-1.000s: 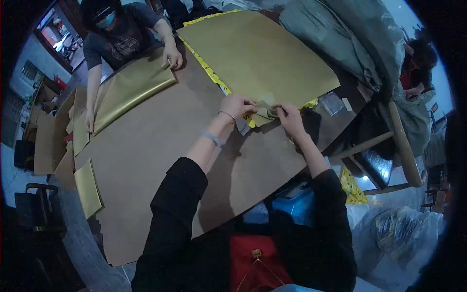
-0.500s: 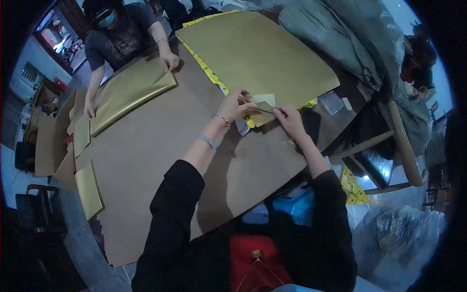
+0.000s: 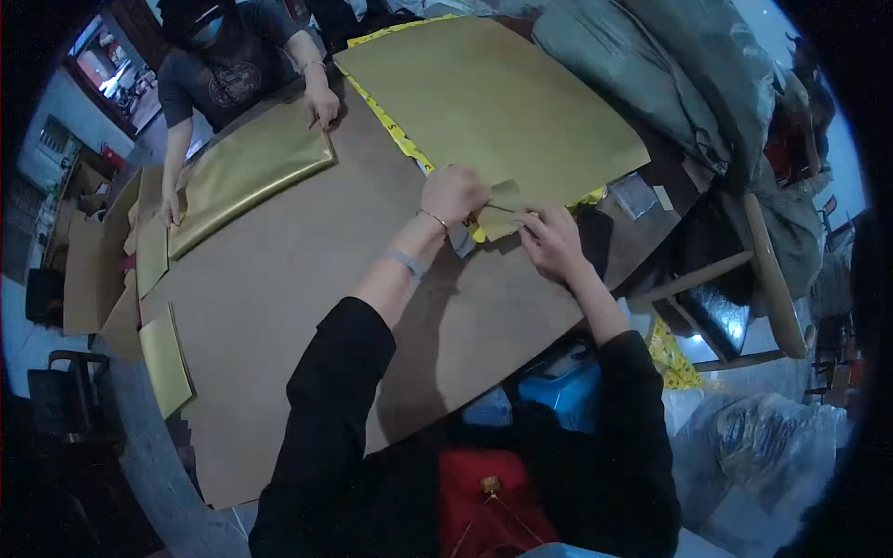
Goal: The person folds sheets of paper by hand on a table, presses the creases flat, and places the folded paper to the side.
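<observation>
Between my two hands is a small piece of gold paper (image 3: 503, 208), now seen nearly edge-on. My left hand (image 3: 456, 192) is closed at its left end, the back of the hand turned up and the fingertips hidden. At the right end, my right hand (image 3: 553, 242) pinches it between thumb and fingers. Both hands are over the near corner of a large gold sheet (image 3: 502, 102), which lies flat with a yellow printed layer (image 3: 400, 139) showing along its left edge.
Across the brown table cover (image 3: 307, 307), a co-worker's hands (image 3: 322, 105) touch a folded gold sheet (image 3: 256, 191). Smaller gold pieces (image 3: 166, 361) lie at the left edge. A clear plastic packet (image 3: 634, 196) is at right, near a wooden chair (image 3: 774, 279) and grey-green sacking (image 3: 642, 79).
My left hand has turned over and its fingers have closed in. My right hand has shifted slightly. The small paper has tilted from showing its face to nearly edge-on.
</observation>
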### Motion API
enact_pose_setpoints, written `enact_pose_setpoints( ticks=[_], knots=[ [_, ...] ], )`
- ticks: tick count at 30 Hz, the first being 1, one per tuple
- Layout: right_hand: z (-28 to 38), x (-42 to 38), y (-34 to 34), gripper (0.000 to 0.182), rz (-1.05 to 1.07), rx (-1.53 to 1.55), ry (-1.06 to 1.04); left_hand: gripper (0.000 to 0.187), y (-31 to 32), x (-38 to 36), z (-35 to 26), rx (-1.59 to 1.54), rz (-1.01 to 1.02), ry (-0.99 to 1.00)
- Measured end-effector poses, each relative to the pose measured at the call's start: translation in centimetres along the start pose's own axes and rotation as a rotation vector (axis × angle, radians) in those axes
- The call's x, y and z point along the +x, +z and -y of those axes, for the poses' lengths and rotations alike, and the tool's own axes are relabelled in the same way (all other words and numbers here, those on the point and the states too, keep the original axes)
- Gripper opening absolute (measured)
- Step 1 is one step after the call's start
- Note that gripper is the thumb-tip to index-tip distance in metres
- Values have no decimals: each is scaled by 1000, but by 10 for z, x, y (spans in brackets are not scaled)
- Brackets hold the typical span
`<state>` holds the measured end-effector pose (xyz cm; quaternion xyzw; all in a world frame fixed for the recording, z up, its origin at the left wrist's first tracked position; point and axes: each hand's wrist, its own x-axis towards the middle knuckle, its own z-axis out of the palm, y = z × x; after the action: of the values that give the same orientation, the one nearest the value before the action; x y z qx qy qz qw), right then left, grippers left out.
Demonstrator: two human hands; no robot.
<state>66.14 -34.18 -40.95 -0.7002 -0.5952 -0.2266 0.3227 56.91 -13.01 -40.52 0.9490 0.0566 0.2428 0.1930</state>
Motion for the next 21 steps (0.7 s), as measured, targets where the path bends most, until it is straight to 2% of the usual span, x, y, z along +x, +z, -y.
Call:
enact_pose_setpoints(
  ticks=[2,3,5,6,8,10,12,14,16,20,21],
  knots=[
    [3,-1,-3,29,148,-14,-127,19,-1,0,-1,22,-147,139],
    [4,0,1,32,105,-35,-183,19,3,1,2,21,-147,140],
    [3,-2,1,31,143,-58,-183,21,9,4,10,-161,71,55],
    [3,-1,0,30,182,-79,-181,21,8,3,9,-158,69,55],
    [0,-4,8,25,143,-60,-144,24,6,2,6,-302,149,-122],
    [2,-1,10,21,108,-45,-102,26,4,1,6,-333,166,-145],
    [4,3,13,13,11,127,84,27,5,0,6,-366,184,-170],
    [0,7,15,10,52,136,133,25,6,0,9,-381,199,-184],
    [1,10,13,11,168,379,402,27,6,-1,8,-375,183,-204],
    [-9,13,16,14,175,394,429,28,4,-2,6,-405,160,-220],
    [-8,19,9,17,290,483,607,28,3,-2,6,-404,158,-220]
  ],
)
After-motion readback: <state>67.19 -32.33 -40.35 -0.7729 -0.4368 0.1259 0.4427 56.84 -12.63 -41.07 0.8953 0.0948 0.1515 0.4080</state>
